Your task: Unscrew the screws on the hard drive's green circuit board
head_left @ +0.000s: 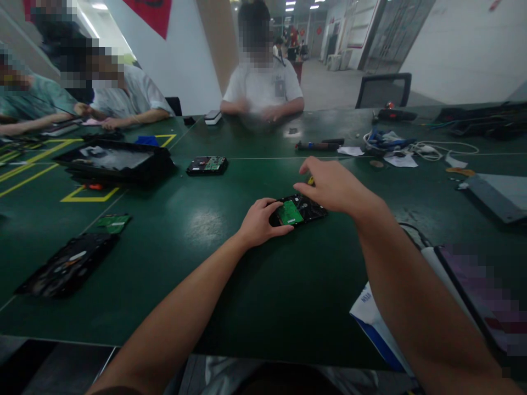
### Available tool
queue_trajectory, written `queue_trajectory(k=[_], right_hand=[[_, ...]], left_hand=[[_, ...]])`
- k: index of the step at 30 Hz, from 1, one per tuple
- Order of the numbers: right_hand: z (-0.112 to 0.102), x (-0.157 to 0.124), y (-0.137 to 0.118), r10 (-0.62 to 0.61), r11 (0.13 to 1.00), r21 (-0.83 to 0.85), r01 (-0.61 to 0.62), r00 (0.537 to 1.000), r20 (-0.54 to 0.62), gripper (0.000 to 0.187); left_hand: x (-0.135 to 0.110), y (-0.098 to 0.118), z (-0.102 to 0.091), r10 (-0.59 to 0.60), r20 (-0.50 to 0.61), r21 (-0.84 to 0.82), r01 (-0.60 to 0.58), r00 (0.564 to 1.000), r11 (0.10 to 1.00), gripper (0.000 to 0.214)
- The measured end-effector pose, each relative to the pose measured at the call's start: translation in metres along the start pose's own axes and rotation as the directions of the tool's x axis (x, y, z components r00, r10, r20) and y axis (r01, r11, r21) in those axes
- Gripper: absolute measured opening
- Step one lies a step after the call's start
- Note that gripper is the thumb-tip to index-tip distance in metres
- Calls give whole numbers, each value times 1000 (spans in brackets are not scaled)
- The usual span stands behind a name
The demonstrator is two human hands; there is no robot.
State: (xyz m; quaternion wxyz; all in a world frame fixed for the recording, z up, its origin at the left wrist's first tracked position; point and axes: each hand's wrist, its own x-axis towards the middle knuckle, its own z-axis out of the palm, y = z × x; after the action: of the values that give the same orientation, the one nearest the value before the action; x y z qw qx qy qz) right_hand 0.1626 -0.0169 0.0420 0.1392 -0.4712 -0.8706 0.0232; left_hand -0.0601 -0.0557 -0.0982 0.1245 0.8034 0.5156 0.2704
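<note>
A hard drive lies on the green table with its green circuit board facing up. My left hand grips the drive's left end, thumb along the near edge and fingers over the far side. Above the drive's right part, my right hand hovers with thumb and index finger curved and apart. A small yellow thing shows in the gap between them; whether this hand touches it I cannot tell. The other fingers of that hand are hidden.
Another hard drive lies beyond; a drive body and loose circuit board lie left. A black tray stands farther back. Tools, cables and a tablet-like device are right. Several people sit around.
</note>
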Motion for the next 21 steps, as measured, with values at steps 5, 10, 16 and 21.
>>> queue_trajectory(k=[5,10,16,21], right_hand=[[2,0,0,-125,983,135,123,992,5,34],[3,2,0,-101,991,89,101,995,-8,32],[8,4,5,-130,987,86,133,991,-39,35],[7,3,6,-158,981,115,159,987,-22,41]], left_hand=[[0,1,-1,-6,8,3,6,1000,1000,77],[0,0,0,-9,13,-2,9,1000,1000,77],[1,-1,2,-6,-6,11,7,1000,1000,76],[1,0,1,-2,9,15,2,1000,1000,77]])
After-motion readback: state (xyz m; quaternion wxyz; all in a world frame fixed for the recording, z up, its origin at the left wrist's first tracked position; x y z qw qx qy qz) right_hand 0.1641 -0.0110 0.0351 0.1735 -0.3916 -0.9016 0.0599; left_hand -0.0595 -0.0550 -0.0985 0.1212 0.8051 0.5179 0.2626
